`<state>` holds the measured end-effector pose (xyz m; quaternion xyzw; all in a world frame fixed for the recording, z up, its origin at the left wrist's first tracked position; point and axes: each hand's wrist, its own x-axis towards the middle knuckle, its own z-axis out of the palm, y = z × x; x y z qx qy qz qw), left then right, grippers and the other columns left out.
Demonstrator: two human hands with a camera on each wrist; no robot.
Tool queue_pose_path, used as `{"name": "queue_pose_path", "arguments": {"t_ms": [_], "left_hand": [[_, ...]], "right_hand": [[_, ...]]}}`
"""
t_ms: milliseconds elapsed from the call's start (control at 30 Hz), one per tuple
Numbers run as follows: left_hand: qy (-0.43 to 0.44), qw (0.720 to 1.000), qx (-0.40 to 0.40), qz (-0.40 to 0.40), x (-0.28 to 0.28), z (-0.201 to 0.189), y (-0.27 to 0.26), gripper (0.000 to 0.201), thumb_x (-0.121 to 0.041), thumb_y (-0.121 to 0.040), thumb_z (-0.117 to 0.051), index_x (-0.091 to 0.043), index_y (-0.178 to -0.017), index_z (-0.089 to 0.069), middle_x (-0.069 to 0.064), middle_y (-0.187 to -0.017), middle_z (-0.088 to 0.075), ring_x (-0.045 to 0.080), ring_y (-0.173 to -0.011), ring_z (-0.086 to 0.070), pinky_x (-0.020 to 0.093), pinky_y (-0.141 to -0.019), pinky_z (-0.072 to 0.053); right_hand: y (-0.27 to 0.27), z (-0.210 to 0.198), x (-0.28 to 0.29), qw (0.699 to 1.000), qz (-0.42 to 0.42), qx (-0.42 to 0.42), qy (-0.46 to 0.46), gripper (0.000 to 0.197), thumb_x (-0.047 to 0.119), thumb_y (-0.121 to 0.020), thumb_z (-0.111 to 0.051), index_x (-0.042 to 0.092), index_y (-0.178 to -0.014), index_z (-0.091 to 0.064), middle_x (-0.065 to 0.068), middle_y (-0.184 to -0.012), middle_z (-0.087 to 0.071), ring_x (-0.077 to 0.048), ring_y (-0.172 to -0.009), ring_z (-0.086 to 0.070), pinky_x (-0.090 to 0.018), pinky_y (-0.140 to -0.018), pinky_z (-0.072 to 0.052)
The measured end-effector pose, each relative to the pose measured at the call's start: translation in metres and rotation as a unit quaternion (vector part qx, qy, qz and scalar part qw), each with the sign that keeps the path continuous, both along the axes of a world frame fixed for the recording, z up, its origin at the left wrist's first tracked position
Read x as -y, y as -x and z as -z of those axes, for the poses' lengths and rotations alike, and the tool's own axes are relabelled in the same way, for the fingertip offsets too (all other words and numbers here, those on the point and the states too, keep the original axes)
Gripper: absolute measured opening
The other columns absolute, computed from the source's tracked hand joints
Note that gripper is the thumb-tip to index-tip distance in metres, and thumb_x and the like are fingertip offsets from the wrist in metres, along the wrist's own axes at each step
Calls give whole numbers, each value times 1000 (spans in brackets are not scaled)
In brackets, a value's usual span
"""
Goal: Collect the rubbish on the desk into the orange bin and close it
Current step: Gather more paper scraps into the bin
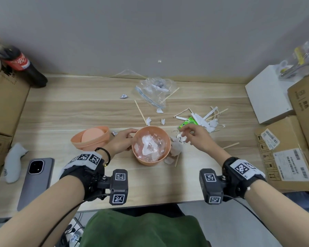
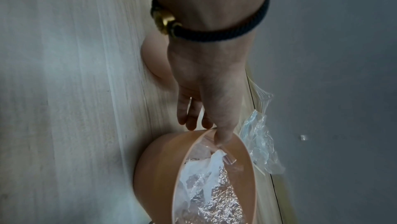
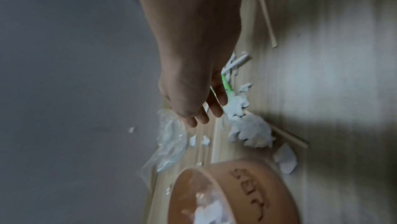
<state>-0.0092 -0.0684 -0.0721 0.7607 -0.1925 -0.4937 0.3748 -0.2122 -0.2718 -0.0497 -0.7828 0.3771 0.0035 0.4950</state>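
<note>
The orange bin [image 1: 151,145] sits open mid-tabletop [image 1: 78,111], plastic and paper inside, and the left hand [image 1: 122,140] grips its rim. The right hand [image 1: 194,138], fingers loosely curled, hovers over white paper scraps [image 1: 183,139] beside it; any pinch unclear. The lid [image 1: 91,138] lies left.

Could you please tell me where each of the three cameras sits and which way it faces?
Head: worn high, looking down at the wooden desk; both forearms, left hand and right hand show.
Left wrist: looks along the left hand holding the round orange plastic bin by its rim.
Right wrist: looks along the right hand above white paper scraps.
All three show the bin.
</note>
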Motion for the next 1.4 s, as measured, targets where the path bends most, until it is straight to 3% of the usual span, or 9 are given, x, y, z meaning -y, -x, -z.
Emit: {"name": "queue_pose_path", "arguments": {"t_ms": [133, 267, 400, 633, 800, 967, 1167, 1300, 1400], "left_hand": [[2, 1000, 1, -15, -5, -1, -5, 31, -10, -92, -57, -20, -120, -63, 7, -67, -46, 23, -71, -46, 30, -62, -42], [2, 1000, 2, -23, -14, -6, -6, 29, -12, -92, -57, -21, -119, -65, 1, -62, -49, 21, -68, -46, 30, -62, -42], [-3, 999, 9, -40, -26, -11, -5, 31, -13, -93, -57, -22, -122, -63, 4, -78, -59, 21, -77, -57, 41, -76, -52], [-3, 996, 31, -85, -41, -17, 1, 28, -7, -94, -53, -20, -117, -64, -23, -58, -62, -8, -57, -57, 13, -54, -48], [-7, 992, 22, -120, -38, -19, 11, 33, -10, -94, -52, -17, -126, -62, -7, -89, -68, 11, -83, -63, 32, -78, -54], [-13, 991, 15, -133, -29, -22, 20, 31, -11, -95, -52, -18, -124, -62, -3, -92, -69, 15, -84, -63, 39, -82, -54], [-10, 992, 11, -122, -9, -21, 31, 29, -26, -87, -57, -28, -115, -65, 23, -103, -67, 27, -89, -65, 51, -92, -51], [-1, 996, 11, -88, 10, -21, 38, 32, -33, -85, -61, -26, -117, -63, 19, -87, -64, 28, -83, -64, 50, -90, -52], [6, 997, 30, -71, 14, -18, 38, 26, -21, -95, -58, -17, -120, -62, 17, -76, -61, 29, -78, -63, 40, -76, -52]], "right_hand": [[23, 39, 4, 992, -5, -120, 50, 24, 14, -86, -62, 20, -109, -61, 0, -100, -57, -22, -84, -58, -26, -76, -44], [19, 55, -18, 983, -75, -156, 59, 82, 29, -69, -80, 23, -139, -37, -11, -135, -32, -28, -127, -37, -32, -101, -36], [-2, 64, -36, 958, -163, -197, 126, 108, 42, -60, -84, 29, -147, -23, -9, -150, -14, -34, -135, -25, -47, -102, -37], [-16, 85, -44, 951, -187, -196, 146, 65, 21, -72, -74, 12, -127, -42, -15, -129, -31, -38, -116, -42, -42, -96, -42], [-15, 93, -35, 954, -186, -168, 167, 24, 8, -85, -56, 1, -108, -55, -21, -112, -50, -36, -104, -52, -33, -85, -38], [-19, 71, -13, 984, -99, -103, 108, 19, 7, -86, -59, 8, -104, -65, -14, -109, -64, -29, -102, -59, -23, -78, -37], [-53, -17, 0, 987, 19, 137, -87, 33, 13, -79, -74, 11, -107, -56, -2, -96, -66, -13, -68, -63, -15, -59, -51], [-65, -40, -10, 978, -139, 133, -77, 35, 25, -73, -80, 28, -101, -59, 5, -103, -66, -10, -77, -64, -26, -74, -55], [-63, -37, -15, 939, -335, 54, -51, 37, 31, -84, -70, 25, -120, -60, 7, -117, -64, -4, -97, -62, -14, -87, -48]]}}
